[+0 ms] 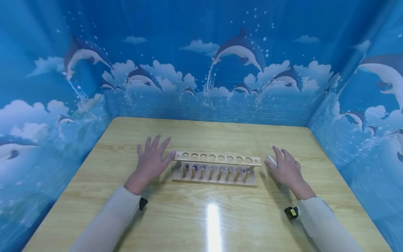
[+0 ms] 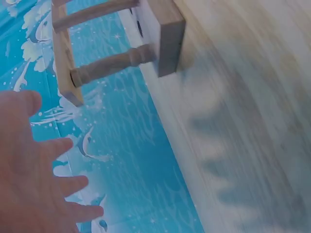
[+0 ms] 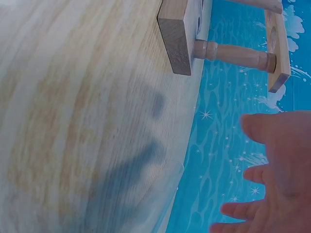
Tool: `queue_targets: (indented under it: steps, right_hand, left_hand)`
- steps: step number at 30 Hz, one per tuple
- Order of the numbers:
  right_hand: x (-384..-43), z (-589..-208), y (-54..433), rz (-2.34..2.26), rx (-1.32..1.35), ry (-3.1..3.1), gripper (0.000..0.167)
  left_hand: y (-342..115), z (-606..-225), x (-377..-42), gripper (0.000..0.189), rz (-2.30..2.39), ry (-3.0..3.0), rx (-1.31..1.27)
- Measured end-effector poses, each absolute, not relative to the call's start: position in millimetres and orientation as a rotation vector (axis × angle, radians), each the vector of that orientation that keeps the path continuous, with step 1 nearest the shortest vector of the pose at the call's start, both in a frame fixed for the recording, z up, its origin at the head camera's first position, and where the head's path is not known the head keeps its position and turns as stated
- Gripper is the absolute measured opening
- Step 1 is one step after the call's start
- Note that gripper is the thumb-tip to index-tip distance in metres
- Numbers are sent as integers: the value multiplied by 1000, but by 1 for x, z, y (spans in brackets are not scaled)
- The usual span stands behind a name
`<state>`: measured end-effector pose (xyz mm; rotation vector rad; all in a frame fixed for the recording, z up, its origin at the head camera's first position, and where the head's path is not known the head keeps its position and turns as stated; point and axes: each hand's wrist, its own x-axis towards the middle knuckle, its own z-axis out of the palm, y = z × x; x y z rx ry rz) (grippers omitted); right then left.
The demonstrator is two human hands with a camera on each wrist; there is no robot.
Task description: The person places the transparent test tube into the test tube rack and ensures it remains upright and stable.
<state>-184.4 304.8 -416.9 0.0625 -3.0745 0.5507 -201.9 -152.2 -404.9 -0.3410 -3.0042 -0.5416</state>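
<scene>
A wooden test tube rack [image 1: 217,158] stands on the table, with a row of round holes in its upper board and several short pegs on its base. My left hand [image 1: 150,161] is at its left end, fingers spread and holding nothing. In the left wrist view a small gap separates the thumb [image 2: 32,103] from the rack. To the right of the rack, my right hand [image 1: 285,169] hovers with loosely extended fingers. A clear, tube-like object [image 3: 167,194] lies on the table below that hand, its end [image 1: 272,160] showing beside the thumb; the hand hides most of it.
The light wood-grain table [image 1: 176,217] carries the rack, and a bright light reflection crosses its front part. Blue curtains [image 1: 176,35] printed with dolphins and clouds enclose the back and both sides. A black band with a small device [image 1: 291,212] sits at the right wrist.
</scene>
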Motion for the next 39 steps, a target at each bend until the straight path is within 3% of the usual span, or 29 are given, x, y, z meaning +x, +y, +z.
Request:
queue_targets:
  steps: [20, 39]
  right_hand:
    - [-190, -422, 313, 464, -35, -3166, 81]
    - [-188, -432, 320, 489, -60, -3153, 73]
  left_hand:
    - [-112, -404, -207, 63, -514, -2810, -619]
    - [-97, -420, -205, 67, -396, -2867, -737]
